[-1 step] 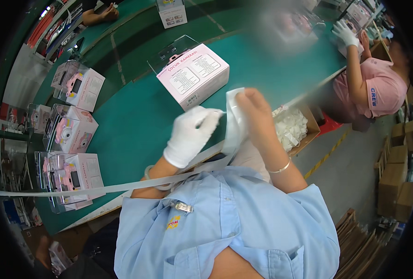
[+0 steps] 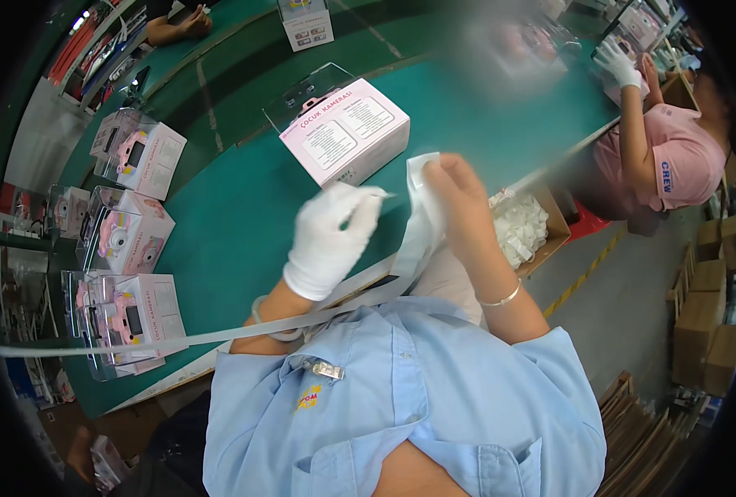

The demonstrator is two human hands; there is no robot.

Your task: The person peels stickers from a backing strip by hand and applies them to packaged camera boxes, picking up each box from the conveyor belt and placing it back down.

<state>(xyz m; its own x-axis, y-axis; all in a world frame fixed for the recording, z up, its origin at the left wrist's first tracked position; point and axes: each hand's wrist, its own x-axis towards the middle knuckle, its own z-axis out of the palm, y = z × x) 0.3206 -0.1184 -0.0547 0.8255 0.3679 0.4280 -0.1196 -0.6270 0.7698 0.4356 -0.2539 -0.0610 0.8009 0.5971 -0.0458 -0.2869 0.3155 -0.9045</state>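
Note:
My left hand (image 2: 335, 236), in a white glove, is closed with thumb and forefinger pinched on a small, thin, clear sticker (image 2: 390, 196). My bare right hand (image 2: 459, 195) grips the upper end of a long whitish sticker strip (image 2: 418, 211). That strip hangs down to my lap, then runs across my left forearm toward the far left. The two hands are a little apart, just in front of a pink and white box (image 2: 347, 132) with a clear plastic front, which lies on the green table (image 2: 244, 195). Neither hand touches the box.
Similar boxes (image 2: 154, 232) with pink toy cameras stand along the table's left side. A carton (image 2: 550, 236) of crumpled white scraps sits by my right arm. At the far right a co-worker in a pink shirt (image 2: 674, 153) handles another box. One more box (image 2: 308, 29) stands behind.
My left hand has drawn slightly left, away from the strip, with the small sticker at its fingertips. The right hand has shifted slightly right with the strip.

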